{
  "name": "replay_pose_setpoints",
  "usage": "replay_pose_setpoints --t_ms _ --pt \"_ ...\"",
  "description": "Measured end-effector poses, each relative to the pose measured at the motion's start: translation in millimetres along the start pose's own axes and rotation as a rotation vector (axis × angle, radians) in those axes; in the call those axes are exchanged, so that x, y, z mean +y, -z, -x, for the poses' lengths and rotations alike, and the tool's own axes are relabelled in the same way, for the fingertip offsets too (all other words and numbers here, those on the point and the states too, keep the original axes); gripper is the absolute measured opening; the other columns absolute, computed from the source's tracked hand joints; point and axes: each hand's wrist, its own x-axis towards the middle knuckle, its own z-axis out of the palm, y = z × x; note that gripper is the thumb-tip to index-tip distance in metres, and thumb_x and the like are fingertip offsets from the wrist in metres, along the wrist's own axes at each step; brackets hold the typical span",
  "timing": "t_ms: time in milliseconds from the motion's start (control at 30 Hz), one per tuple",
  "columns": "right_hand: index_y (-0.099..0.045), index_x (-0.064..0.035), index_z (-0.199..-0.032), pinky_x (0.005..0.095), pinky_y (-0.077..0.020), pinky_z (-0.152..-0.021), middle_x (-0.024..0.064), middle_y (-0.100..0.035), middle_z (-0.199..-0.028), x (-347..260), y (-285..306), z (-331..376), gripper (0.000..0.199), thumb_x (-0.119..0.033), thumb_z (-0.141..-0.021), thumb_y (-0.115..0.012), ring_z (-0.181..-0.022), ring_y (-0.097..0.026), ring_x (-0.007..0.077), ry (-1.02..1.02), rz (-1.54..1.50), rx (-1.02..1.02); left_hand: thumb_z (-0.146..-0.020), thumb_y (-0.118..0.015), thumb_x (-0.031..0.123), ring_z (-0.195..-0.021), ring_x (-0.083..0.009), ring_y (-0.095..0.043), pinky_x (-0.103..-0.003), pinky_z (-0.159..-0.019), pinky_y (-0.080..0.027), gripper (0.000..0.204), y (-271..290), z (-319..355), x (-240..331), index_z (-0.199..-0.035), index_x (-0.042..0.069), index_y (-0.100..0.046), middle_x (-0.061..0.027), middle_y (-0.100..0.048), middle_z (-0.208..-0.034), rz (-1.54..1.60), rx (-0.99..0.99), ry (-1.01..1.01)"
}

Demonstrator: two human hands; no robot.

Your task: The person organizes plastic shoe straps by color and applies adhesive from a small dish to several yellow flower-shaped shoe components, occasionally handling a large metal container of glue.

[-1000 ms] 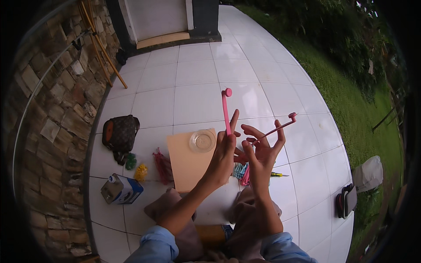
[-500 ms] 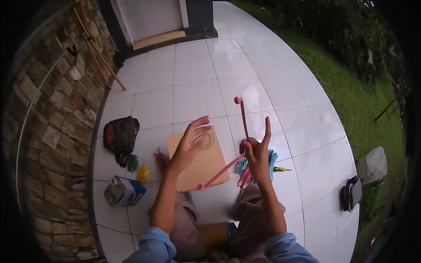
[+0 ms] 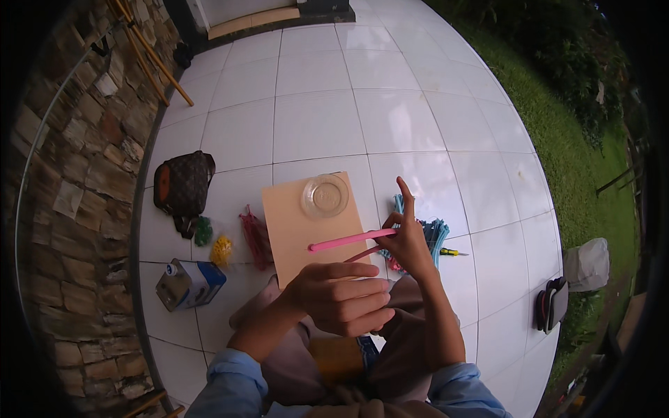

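Note:
My right hand [image 3: 411,247] pinches a long, thin pink strip [image 3: 345,240], its index finger pointing up. One length of the strip runs left over the board and ends in a small rounded knob. A darker length slants down toward my left hand [image 3: 341,299], which is curled with its back to the view. Whether its hidden fingertips grip that length, I cannot tell. Beneath the strip lies a tan board [image 3: 293,216] with a round clear dish [image 3: 325,196] on it. A bundle of teal strips [image 3: 435,237] rests beyond my right hand, with some pink ones beside it.
Left of the board are a dark pink bundle [image 3: 256,237], a yellow bundle [image 3: 221,249], a green one [image 3: 203,231], a blue-and-white can [image 3: 191,284] and a brown bag [image 3: 184,184]. A yellow-handled screwdriver [image 3: 453,252] lies right; farther off are a black case [image 3: 552,305] and white sack [image 3: 587,265].
My left hand has come down from above the dish toward my lap and curled. The strip's upright length has swung down, and its other length now points more level to the left.

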Motion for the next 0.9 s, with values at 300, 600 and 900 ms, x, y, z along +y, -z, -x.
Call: replay_pose_setpoints --t_ms 300,600,900 --pt "-0.006 -0.0172 -0.143 0.0314 -0.0472 -0.056 0.0091 -0.055 -0.067 -5 4 -2 0.099 0.007 -0.068 -0.065 -0.056 -0.056 0.0208 -0.01 -0.005 -0.097 -0.068 -0.072 0.02 -0.068 -0.0166 -0.058 -0.031 -0.065 -0.048 0.019 -10 44 -53 -0.082 0.011 -0.064 0.0008 -0.059 -0.075 -0.151 -0.546 0.437" --pt "-0.017 -0.0107 -0.141 0.0374 -0.0415 -0.084 0.0029 -0.051 -0.074 18 16 -5 0.091 0.006 -0.066 -0.066 -0.069 -0.052 0.0151 0.366 0.259 -0.066 -0.078 -0.065 0.013 -0.066 -0.0149 -0.062 -0.028 -0.065 -0.05 0.012 6 38 -59 -0.085 0.003 -0.062 -0.0043 -0.064 -0.071 0.173 -0.694 1.163" --pt "-0.02 -0.0099 -0.137 0.029 -0.0437 -0.073 0.0063 -0.06 -0.074 23 33 -32 0.084 0.005 -0.068 -0.067 -0.072 -0.053 0.014 0.101 -0.366 -0.352 -0.083 -0.062 0.013 -0.069 -0.012 -0.06 -0.028 -0.068 -0.049 0.016 16 62 -82 -0.09 -0.002 -0.06 -0.0074 -0.063 -0.08 0.43 -0.704 1.245"
